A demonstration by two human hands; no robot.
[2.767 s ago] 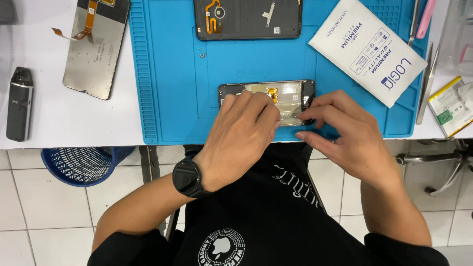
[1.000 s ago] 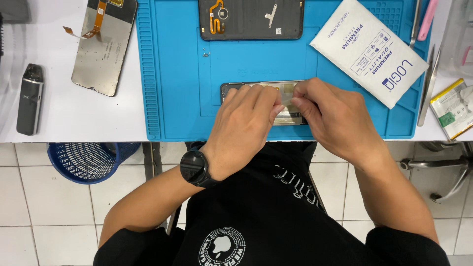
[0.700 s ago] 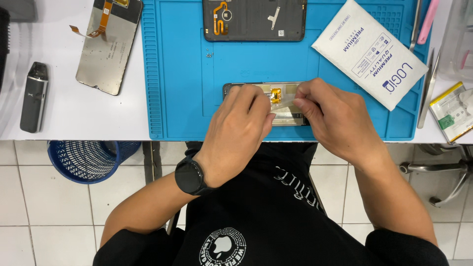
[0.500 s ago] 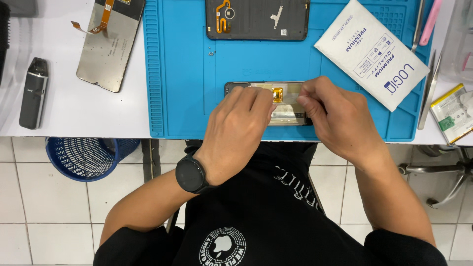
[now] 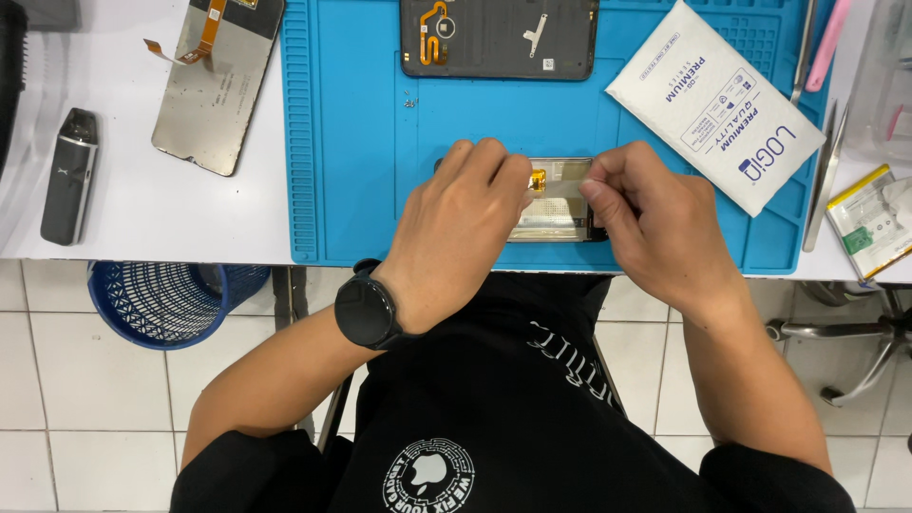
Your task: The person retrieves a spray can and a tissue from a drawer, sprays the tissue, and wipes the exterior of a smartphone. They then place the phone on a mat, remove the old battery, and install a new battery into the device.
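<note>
An opened phone body point(image 5: 560, 214) with a metal inner plate lies near the front edge of the blue work mat point(image 5: 361, 142). My left hand point(image 5: 461, 233), a black watch on its wrist, rests over the phone's left half, fingertips beside a small orange flex piece point(image 5: 539, 179). My right hand point(image 5: 655, 223) covers the right end. Its thumb and forefinger pinch a thin pale strip point(image 5: 567, 187) that runs toward the orange piece. Most of the phone is hidden under both hands.
A dark phone frame point(image 5: 499, 38) lies at the mat's far edge, a white padded packet point(image 5: 712, 100) at its right. Left of the mat are a display panel point(image 5: 218, 85) and a grey device point(image 5: 68, 176). Tweezers point(image 5: 822, 180) and a battery point(image 5: 879, 223) lie right. Below stands a blue basket point(image 5: 166, 299).
My right hand has moved from the phone's right end toward its middle and now pinches the pale strip. My left hand stays on the phone's left half.
</note>
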